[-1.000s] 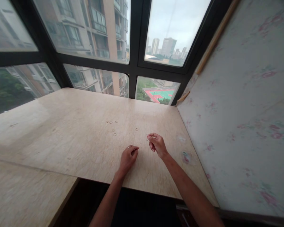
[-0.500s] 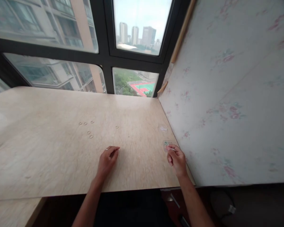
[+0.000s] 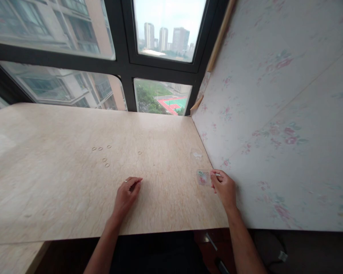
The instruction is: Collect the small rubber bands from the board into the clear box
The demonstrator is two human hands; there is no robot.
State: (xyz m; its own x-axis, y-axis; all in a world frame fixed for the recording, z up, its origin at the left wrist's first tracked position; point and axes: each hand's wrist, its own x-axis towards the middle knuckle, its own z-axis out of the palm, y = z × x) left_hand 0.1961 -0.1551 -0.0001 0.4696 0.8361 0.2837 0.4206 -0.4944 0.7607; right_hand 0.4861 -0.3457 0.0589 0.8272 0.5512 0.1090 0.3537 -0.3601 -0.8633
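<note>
My right hand [image 3: 223,187] is at the right edge of a small clear plastic box [image 3: 201,183] by the wall. Its thumb and fingers are pinched together, and whatever they hold is too small to make out. A green ring-like piece [image 3: 200,173] and some pinkish bits lie in the box. My left hand [image 3: 128,194] rests on the stone-patterned surface, its fingers curled and closed with nothing seen in them. Beyond it lies a single thin ring [image 3: 140,153]. Several similar thin rings [image 3: 104,160] are scattered farther left.
Behind the box lies a clear lid-like piece [image 3: 196,154], close to the wall. The flowered wall [image 3: 274,152] bounds the surface [image 3: 74,205] on the right, and dark window frames [image 3: 128,91] stand at the back. The surface's front edge is near my forearms.
My right hand has moved right, from over the box to its right edge, uncovering more of the box. The left hand stays in place; the view has shifted slightly.
</note>
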